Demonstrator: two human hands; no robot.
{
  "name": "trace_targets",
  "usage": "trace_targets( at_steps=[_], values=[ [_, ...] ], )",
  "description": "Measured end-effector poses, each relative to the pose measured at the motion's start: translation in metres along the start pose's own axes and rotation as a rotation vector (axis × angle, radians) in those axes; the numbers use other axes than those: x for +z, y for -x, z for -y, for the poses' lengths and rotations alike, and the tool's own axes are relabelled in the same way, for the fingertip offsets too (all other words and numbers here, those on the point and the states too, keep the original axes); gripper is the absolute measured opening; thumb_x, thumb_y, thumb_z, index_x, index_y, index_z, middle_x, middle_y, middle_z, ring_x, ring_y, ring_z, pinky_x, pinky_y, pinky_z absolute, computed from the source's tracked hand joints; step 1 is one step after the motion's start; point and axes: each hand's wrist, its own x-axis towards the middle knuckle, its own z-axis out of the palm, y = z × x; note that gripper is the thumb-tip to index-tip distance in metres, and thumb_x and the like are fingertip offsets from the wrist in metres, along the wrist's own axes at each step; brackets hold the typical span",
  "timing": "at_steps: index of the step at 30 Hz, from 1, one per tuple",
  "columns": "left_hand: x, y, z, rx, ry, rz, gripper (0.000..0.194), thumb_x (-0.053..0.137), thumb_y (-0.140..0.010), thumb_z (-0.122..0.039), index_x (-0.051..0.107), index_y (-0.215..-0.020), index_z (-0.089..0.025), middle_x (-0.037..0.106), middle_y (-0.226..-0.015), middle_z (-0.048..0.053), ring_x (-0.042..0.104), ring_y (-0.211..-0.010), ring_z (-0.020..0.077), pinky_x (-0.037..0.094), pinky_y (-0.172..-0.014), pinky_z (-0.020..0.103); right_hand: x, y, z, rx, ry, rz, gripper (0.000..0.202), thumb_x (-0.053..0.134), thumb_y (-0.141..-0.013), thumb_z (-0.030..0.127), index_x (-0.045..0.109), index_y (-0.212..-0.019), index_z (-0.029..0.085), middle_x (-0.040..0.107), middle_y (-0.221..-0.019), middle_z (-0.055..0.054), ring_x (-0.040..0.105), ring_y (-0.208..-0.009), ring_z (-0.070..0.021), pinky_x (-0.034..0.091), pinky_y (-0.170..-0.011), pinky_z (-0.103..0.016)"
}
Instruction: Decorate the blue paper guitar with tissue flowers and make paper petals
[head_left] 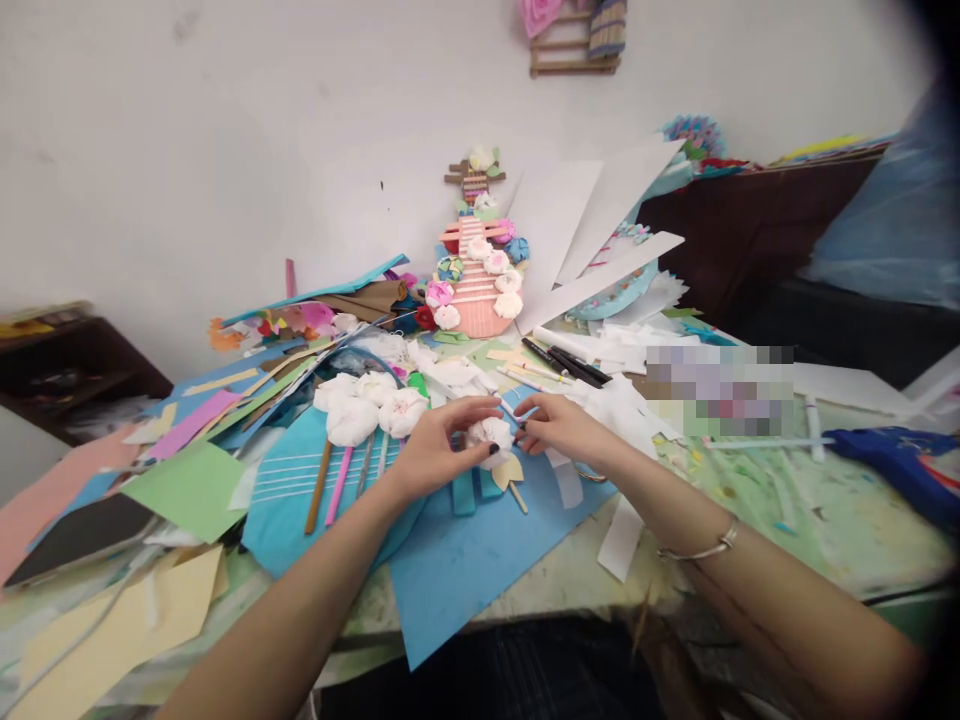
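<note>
My left hand (442, 448) is closed round a white crumpled-paper flower (491, 437), with the thumb in front and the fingers curved over its top. Close to its right side, my right hand (559, 428) has bent fingers drawn together; what they pinch, if anything, is too small to make out. A thin white stick-like piece (506, 408) shows between the two hands. Below the flower lie a cream paper leaf (508, 472) and a blue paper sheet (480, 570). Left of my hands, several white paper flowers (352, 415) rest on a round turquoise piece (277, 500) with white lines.
A pink paper lute (480, 305) covered in paper flowers leans on the wall. Black markers (566, 362) lie beyond my right hand. Coloured paper sheets (187, 490) crowd the left. A dark blue object (892, 465) and white paper scraps (622, 535) are at the right.
</note>
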Motion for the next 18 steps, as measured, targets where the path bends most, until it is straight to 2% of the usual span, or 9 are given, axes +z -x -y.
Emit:
trace_targets(
  at_steps=[3, 8, 13, 15, 18],
  values=[
    [0.003, 0.0, 0.001, 0.045, -0.217, -0.005, 0.039, 0.063, -0.073, -0.017, 0.062, -0.112, -0.017, 0.065, -0.114, 0.011, 0.06, -0.102, 0.0251, 0.046, -0.085, 0.034, 0.004, -0.006, 0.003, 0.011, -0.072, 0.037, 0.025, 0.051, -0.072, 0.003, 0.054, -0.094, 0.015, 0.064, -0.067, -0.001, 0.065, -0.06, -0.0131, 0.056, -0.062, -0.027],
    [0.004, -0.001, 0.002, 0.201, -0.402, -0.024, 0.036, 0.06, -0.077, -0.019, 0.063, -0.113, -0.021, 0.062, -0.119, 0.01, 0.055, -0.111, 0.0249, 0.04, -0.095, 0.038, 0.006, -0.003, -0.001, 0.006, -0.181, 0.05, 0.022, 0.05, -0.076, 0.005, 0.053, -0.095, 0.017, 0.061, -0.07, 0.0, 0.065, -0.062, -0.0123, 0.057, -0.061, -0.026],
    [0.003, 0.0, 0.005, 0.309, -0.556, -0.067, 0.026, 0.06, -0.079, -0.023, 0.069, -0.103, -0.02, 0.062, -0.109, 0.012, 0.058, -0.103, 0.0237, 0.044, -0.09, 0.037, 0.005, 0.002, -0.002, 0.028, -0.299, 0.051, 0.019, 0.052, -0.078, 0.007, 0.053, -0.095, 0.015, 0.061, -0.07, 0.0, 0.064, -0.06, -0.0112, 0.054, -0.06, -0.023],
    [0.001, 0.001, 0.005, 0.343, -0.613, -0.028, 0.027, 0.059, -0.08, -0.023, 0.068, -0.105, -0.019, 0.062, -0.106, 0.012, 0.057, -0.101, 0.0228, 0.045, -0.088, 0.037, 0.005, 0.003, 0.0, 0.074, -0.325, 0.038, 0.02, 0.052, -0.077, 0.005, 0.053, -0.095, 0.014, 0.061, -0.067, 0.0, 0.063, -0.059, -0.0106, 0.052, -0.059, -0.021],
    [-0.005, 0.004, 0.0, 0.365, -0.677, 0.098, 0.039, 0.062, -0.078, -0.027, 0.062, -0.117, -0.02, 0.06, -0.112, 0.012, 0.056, -0.105, 0.0237, 0.045, -0.09, 0.038, 0.007, 0.005, 0.002, 0.109, -0.336, 0.014, 0.022, 0.052, -0.076, 0.004, 0.055, -0.095, 0.013, 0.063, -0.066, -0.002, 0.062, -0.06, -0.0105, 0.048, -0.055, -0.018]
  ],
)
